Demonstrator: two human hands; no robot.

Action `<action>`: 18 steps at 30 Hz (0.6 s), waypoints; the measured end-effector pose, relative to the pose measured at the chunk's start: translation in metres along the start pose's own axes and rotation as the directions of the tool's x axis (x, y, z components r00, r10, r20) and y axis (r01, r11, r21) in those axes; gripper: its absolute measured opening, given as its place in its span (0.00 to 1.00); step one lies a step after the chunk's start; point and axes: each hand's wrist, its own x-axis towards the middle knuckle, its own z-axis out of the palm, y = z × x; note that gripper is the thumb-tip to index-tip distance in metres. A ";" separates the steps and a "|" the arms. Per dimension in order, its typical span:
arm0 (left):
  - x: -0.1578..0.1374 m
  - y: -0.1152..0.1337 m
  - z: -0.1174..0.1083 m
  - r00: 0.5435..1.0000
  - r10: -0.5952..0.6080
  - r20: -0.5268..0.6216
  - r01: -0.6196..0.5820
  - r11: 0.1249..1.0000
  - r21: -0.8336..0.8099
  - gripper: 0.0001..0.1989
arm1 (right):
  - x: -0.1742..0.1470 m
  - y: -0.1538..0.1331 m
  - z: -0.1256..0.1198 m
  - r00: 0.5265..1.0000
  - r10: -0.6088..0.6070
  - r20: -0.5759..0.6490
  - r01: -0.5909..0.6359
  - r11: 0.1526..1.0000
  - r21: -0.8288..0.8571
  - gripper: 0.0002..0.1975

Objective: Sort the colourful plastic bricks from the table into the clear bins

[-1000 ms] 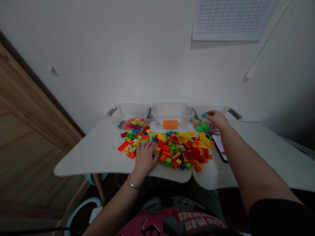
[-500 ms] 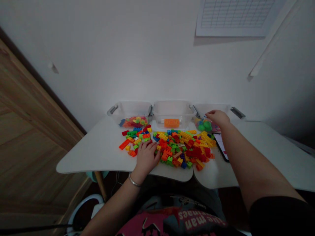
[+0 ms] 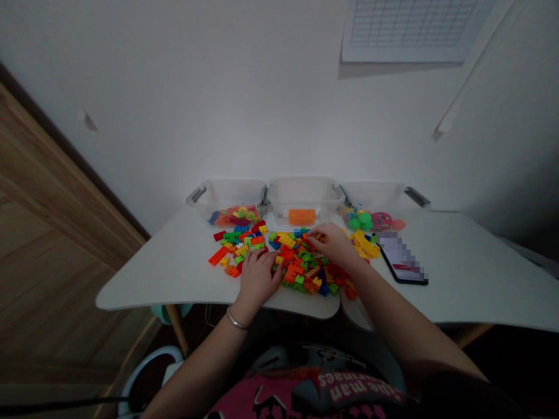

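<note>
A heap of colourful toy building bricks (image 3: pixel 292 254) covers the middle of the table. My left hand (image 3: pixel 257 273) lies on the heap's near left part, fingers spread and palm down, a metal bangle on its wrist. Beside its thumb and forefinger sits a yellow toy brick (image 3: pixel 278 260). My right hand (image 3: pixel 332 244) reaches into the back of the heap, its fingers bent together at a red-orange toy brick (image 3: pixel 305 237). The hand and forearm hide the bricks under them.
Three clear plastic bins line the wall: the left bin (image 3: pixel 231 189) with mixed colourful pieces, the middle bin (image 3: pixel 305 187) with an orange block, the right bin (image 3: pixel 371 193) with green balls and other toys. A phone (image 3: pixel 395 256) lies right of the heap on the white table (image 3: pixel 144 279).
My right hand has come back from the right bin, moving left and nearer to the bricks. The phone and right bin's contents are now uncovered. My left hand stays in place.
</note>
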 end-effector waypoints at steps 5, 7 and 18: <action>-0.001 0.001 -0.001 1.000 0.004 0.000 -0.004 1.000 0.000 0.13 | 0.013 -0.024 0.017 0.951 0.101 0.291 -0.051 0.983 -0.177 0.09; -0.001 0.000 -0.001 1.000 0.007 0.010 -0.007 1.000 0.011 0.13 | 0.019 -0.030 0.019 0.940 0.150 0.307 -0.078 0.969 -0.235 0.09; -0.002 -0.002 0.003 1.000 0.002 -0.002 -0.002 1.000 0.007 0.15 | 0.027 -0.055 0.020 0.919 0.232 0.319 -0.040 0.859 -0.510 0.13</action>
